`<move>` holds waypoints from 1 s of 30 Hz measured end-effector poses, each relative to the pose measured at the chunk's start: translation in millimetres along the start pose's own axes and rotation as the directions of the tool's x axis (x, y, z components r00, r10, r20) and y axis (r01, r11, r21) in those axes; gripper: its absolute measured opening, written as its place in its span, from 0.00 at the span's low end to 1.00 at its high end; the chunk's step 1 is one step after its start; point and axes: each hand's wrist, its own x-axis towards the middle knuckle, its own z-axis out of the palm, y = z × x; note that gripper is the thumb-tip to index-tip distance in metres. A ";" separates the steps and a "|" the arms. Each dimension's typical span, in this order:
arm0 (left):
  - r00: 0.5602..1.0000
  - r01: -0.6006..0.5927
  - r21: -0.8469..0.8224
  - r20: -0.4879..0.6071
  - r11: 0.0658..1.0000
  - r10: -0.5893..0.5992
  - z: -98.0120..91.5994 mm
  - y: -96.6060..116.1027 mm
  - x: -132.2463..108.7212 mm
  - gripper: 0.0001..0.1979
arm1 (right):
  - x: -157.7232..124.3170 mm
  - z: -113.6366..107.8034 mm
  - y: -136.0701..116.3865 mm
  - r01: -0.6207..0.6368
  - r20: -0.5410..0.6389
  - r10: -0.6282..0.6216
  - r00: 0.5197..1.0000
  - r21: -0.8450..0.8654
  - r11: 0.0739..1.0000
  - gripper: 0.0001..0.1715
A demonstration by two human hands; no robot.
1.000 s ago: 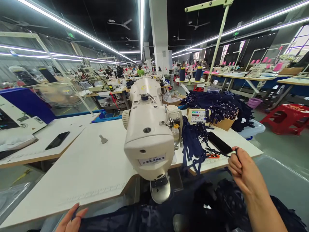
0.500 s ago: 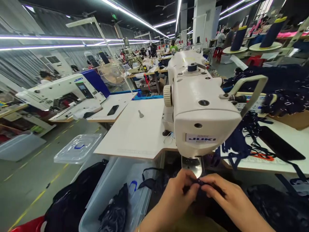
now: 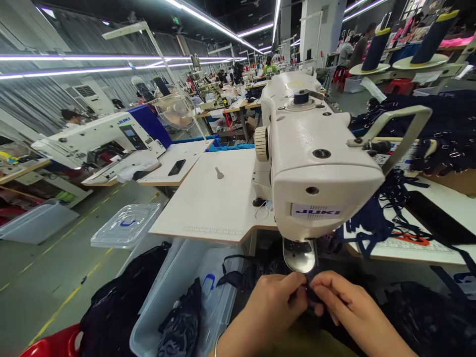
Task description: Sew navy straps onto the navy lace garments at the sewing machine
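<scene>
Directly below the white sewing machine (image 3: 316, 168) labelled JUKI, the left hand (image 3: 273, 305) and right hand (image 3: 344, 305) each have a closed grip on navy fabric (image 3: 311, 296), just off the desk (image 3: 211, 198) edge.

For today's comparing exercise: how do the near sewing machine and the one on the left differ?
The near sewing machine is plain cream, with dark fabric under its head; the left sewing machine has a blue end panel with a screen. Both carry blue brand lettering.

Grey floor (image 3: 44, 267), white worktables (image 3: 208, 208), ceiling light strips (image 3: 208, 24), white pillar (image 3: 316, 25).
</scene>
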 end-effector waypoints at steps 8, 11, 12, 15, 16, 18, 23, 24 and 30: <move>0.990 -0.040 -0.054 0.134 0.998 0.047 -5.5 8.1 -0.9 0.08 | 1.0 1.3 -16.3 -0.121 -0.031 0.120 0.992 -0.021 0.992 0.11; 0.985 0.001 -0.118 0.171 0.993 0.020 -9.7 10.1 -0.9 0.08 | -0.7 5.8 -19.9 -0.112 -0.160 0.103 0.982 -0.053 0.992 0.10; 0.984 -0.012 -0.157 0.176 0.988 0.040 -11.5 10.0 -1.0 0.08 | -0.6 6.8 -20.0 -0.110 -0.171 0.102 0.980 -0.040 0.993 0.10; 0.981 -0.099 -0.303 0.131 0.948 0.144 -16.9 8.1 -1.7 0.06 | 1.8 5.8 -17.6 -0.135 -0.094 0.141 0.986 0.059 0.989 0.12; 0.979 -0.129 -0.347 0.106 0.929 0.176 -18.0 7.1 -2.0 0.05 | 2.7 3.7 -16.6 -0.145 -0.040 0.149 0.988 0.091 0.985 0.13; 0.971 -0.176 -0.417 0.073 0.891 0.226 -18.6 5.3 -2.4 0.03 | 3.5 -3.0 -15.5 -0.141 0.056 0.135 0.989 0.122 0.982 0.15; 0.994 -0.078 -0.541 0.023 0.837 0.107 -12.0 2.8 -1.3 0.03 | -0.2 -25.6 -17.7 0.002 0.018 0.000 1.000 -0.108 0.994 0.17; 0.999 -0.028 -0.587 0.021 0.809 0.049 -10.3 2.8 -1.0 0.05 | 0.0 -29.3 -18.8 0.050 0.006 -0.050 0.999 -0.191 0.980 0.16; 0.989 0.126 -0.812 0.059 0.570 -0.134 1.1 1.4 0.8 0.11 | 8.2 -36.0 -20.0 0.407 -0.058 -0.493 0.868 -0.486 0.773 0.03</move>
